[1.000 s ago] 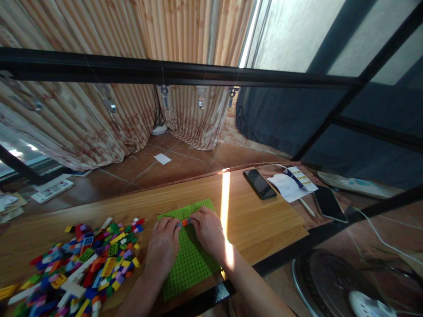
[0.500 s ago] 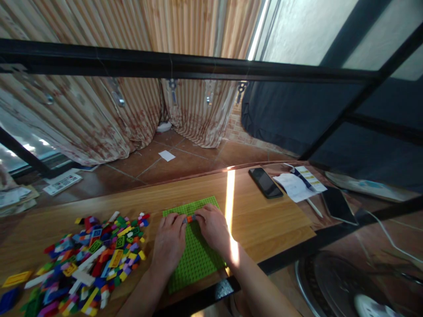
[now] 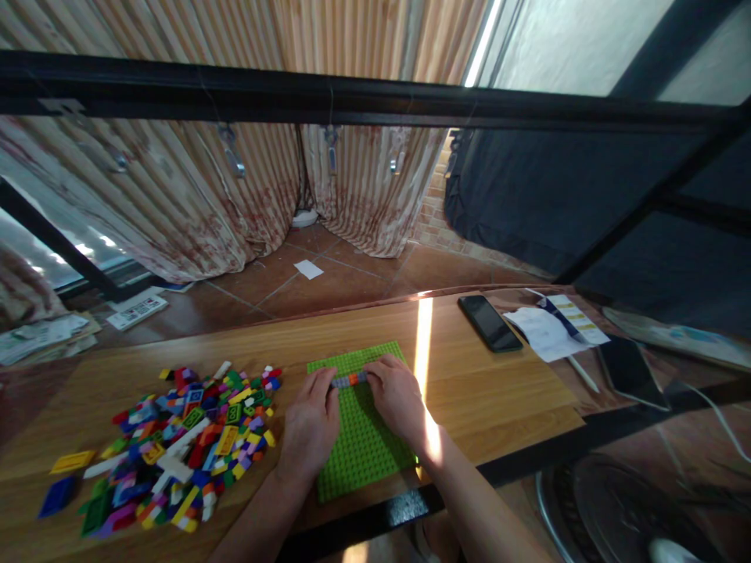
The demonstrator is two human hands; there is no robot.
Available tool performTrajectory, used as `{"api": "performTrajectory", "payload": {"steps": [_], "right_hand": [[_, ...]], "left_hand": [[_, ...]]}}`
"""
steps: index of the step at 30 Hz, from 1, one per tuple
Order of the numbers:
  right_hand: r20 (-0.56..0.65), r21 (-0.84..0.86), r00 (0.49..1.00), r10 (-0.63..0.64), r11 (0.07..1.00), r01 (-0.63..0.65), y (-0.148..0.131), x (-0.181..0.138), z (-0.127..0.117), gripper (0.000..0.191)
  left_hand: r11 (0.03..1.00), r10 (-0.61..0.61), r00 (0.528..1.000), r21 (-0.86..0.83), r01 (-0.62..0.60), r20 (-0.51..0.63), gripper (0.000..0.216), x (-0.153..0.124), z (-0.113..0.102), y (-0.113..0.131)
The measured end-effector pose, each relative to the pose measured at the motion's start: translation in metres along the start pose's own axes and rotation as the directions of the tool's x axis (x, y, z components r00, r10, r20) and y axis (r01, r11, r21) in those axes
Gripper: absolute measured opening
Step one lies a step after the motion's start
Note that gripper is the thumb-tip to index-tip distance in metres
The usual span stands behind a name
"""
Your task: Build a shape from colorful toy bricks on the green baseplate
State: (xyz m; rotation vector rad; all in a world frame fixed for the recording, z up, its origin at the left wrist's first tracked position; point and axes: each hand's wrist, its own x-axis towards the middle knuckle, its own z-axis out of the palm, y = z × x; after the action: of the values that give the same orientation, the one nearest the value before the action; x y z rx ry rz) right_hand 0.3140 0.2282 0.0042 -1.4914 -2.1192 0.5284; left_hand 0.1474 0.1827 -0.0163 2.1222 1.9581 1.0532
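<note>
A bright green studded baseplate (image 3: pixel 364 446) lies on the wooden table (image 3: pixel 486 399) in front of me. A short row of small bricks, grey and orange (image 3: pixel 350 379), sits on the plate near its far edge. My left hand (image 3: pixel 310 426) rests on the plate with its fingertips at the left end of that row. My right hand (image 3: pixel 399 399) presses its fingertips on the right end. Both hands lie palm down, fingers close together. A heap of mixed coloured bricks (image 3: pixel 176 446) is spread to the left of my left hand.
A black phone (image 3: pixel 490 322), white papers (image 3: pixel 555 328), a pen (image 3: pixel 583 373) and a second dark phone (image 3: pixel 630 367) lie at the table's right end. A black metal frame bar (image 3: pixel 352 98) crosses overhead. Curtains and tiled floor lie beyond; a fan grille (image 3: pixel 616 516) is lower right.
The view has shifted, so everything sits further right and higher in frame. My hands stay at the two ends of the small brick row on the plate.
</note>
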Motion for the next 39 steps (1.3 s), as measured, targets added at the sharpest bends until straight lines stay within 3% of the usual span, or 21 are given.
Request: {"api": "performTrajectory", "payload": {"steps": [26, 39], "right_hand": [[-0.009, -0.038, 1.0, -0.014, 0.999, 0.014, 0.002, 0.0, -0.002, 0.03], [-0.003, -0.05, 1.0, -0.018, 0.999, 0.018, 0.004, 0.0, 0.0, 0.029]], "left_hand": [[0.991, 0.093, 0.993, 0.086, -0.099, 0.078, 0.034, -0.011, 0.004, 0.008], [0.97, 0.174, 0.983, 0.163, -0.183, 0.065, 0.033, -0.01, 0.006, 0.009]]}}
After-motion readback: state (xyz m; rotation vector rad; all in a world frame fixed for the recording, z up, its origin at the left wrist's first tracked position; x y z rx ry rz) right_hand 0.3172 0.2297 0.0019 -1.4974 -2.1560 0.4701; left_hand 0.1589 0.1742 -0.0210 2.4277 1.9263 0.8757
